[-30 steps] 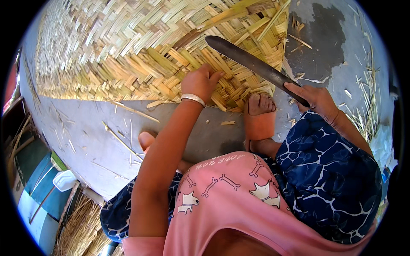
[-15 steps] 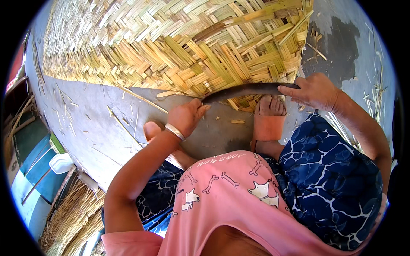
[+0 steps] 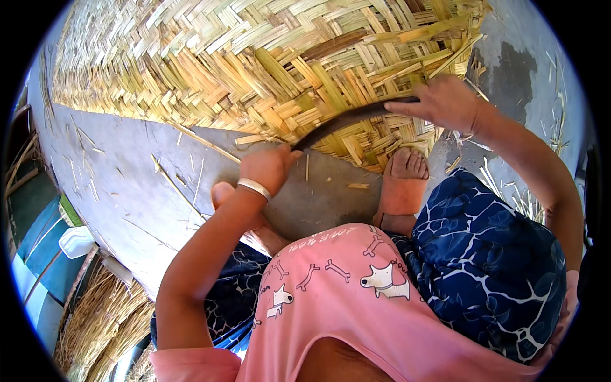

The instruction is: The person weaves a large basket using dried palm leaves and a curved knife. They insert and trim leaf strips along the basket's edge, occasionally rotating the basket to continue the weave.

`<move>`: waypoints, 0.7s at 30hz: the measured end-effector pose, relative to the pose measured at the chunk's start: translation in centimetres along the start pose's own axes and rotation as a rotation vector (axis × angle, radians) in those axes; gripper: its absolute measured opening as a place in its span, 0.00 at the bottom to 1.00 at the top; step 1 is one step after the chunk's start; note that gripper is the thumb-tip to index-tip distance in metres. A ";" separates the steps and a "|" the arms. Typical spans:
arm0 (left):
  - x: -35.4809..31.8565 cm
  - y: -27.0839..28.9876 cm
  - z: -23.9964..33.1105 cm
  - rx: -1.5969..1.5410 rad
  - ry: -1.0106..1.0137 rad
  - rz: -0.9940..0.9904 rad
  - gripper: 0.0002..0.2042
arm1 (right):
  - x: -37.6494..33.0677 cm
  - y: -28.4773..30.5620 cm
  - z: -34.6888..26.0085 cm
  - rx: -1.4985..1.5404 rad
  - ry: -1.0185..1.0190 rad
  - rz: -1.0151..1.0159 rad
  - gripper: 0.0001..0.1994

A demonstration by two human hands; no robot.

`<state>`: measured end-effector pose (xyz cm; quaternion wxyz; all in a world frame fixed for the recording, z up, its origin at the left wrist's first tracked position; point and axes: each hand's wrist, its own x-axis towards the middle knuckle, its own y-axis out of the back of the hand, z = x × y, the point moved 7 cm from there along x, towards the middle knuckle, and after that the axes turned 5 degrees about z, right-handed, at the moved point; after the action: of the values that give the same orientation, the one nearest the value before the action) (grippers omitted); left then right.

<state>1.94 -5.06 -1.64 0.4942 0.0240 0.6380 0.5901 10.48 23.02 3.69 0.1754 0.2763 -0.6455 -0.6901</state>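
Observation:
A large mat [image 3: 254, 83] woven from flat yellow-green strips covers the floor ahead of me. Over its near edge lies a dark curved blade, like a sickle blade [image 3: 347, 121], spanning the gap between my hands. My left hand [image 3: 264, 169], with a pale bangle at the wrist, is closed round the blade's left end. At the other end my right hand [image 3: 449, 105] grips the blade from above, its index finger stretched along it. Whether the blade touches the weave cannot be made out.
My foot in an orange sandal [image 3: 404, 191] stands by the mat's near corner; my other foot [image 3: 223, 194] is left of it. Loose straw bits litter the grey floor [image 3: 133, 165]. A straw bundle [image 3: 105, 318] and a white plastic container [image 3: 76, 242] lie at lower left.
My right hand has moved up and left with its end of the blade, further over the mat. My left hand has shifted slightly left, so the blade now slants more steeply.

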 end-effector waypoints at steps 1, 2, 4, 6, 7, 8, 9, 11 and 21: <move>0.6 1.1 -0.9 0.022 0.043 -0.008 0.19 | 1.1 0.0 0.5 -0.002 -0.024 0.004 0.29; 1.3 2.2 -1.8 0.044 0.085 -0.016 0.20 | 2.2 0.0 0.9 -0.003 -0.049 0.008 0.29; 1.9 3.1 -3.5 0.058 0.115 0.026 0.20 | 3.6 0.0 1.6 0.016 -0.054 0.055 0.28; 2.4 3.5 -4.6 0.099 0.138 -0.008 0.20 | 4.5 -0.3 1.6 -0.001 -0.063 0.066 0.29; 2.8 3.9 -5.0 0.103 0.146 0.006 0.20 | 4.8 -0.4 1.7 -0.013 -0.073 0.073 0.29; 3.1 4.2 -5.5 0.107 0.154 0.020 0.20 | 5.1 -0.2 1.8 -0.013 -0.081 0.097 0.29; 3.1 4.6 -6.3 0.109 0.167 0.027 0.20 | 5.8 -0.1 1.9 -0.001 -0.100 0.098 0.29; 4.6 6.3 -8.6 0.100 0.136 0.106 0.20 | 7.0 0.2 2.1 0.003 -0.154 0.104 0.29; 6.7 8.9 -4.3 -0.344 0.083 0.422 0.20 | 8.3 1.0 1.4 0.666 -0.672 0.137 0.21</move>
<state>-9.19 -1.39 0.47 0.3305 0.0477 0.5291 0.7801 3.00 19.11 3.39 -0.0962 0.0360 -0.8692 -0.4838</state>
